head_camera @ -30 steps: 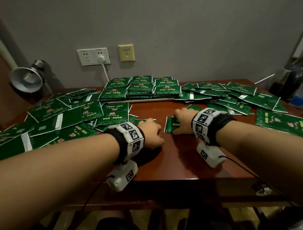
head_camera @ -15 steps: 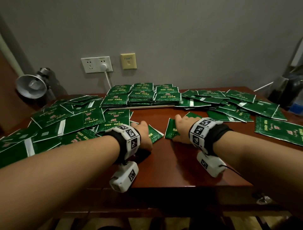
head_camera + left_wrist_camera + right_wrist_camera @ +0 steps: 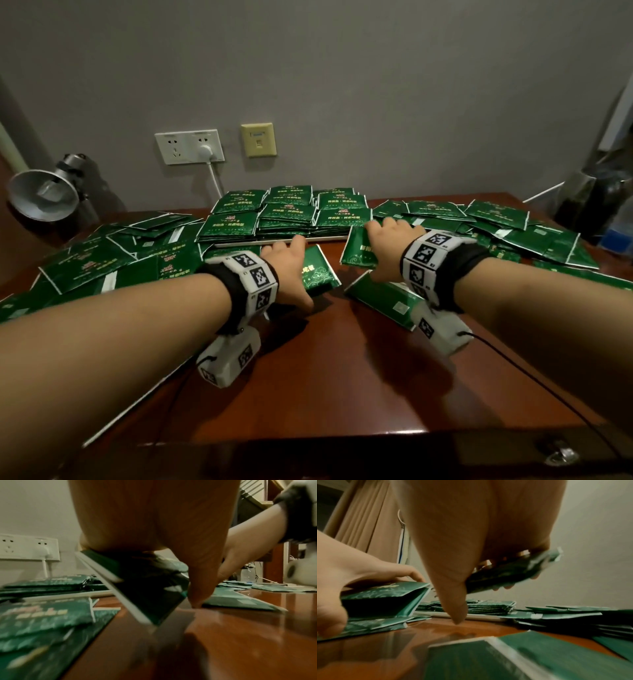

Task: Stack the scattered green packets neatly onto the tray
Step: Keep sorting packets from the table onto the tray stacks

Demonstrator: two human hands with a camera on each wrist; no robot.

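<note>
Green packets lifted in both hands, just short of the tray

Packets lie nearest as one loose packet flat on the wooden table under the right wrist; the left hand grips a packet, thumb beneath and fingers over it, tilted off the table; the right hand clamps another packet, possibly more than one, the wrist view being blurred; beyond them neat stacks fill the white tray; scattered packets spread to either side; a wall socket sits behind.
</note>
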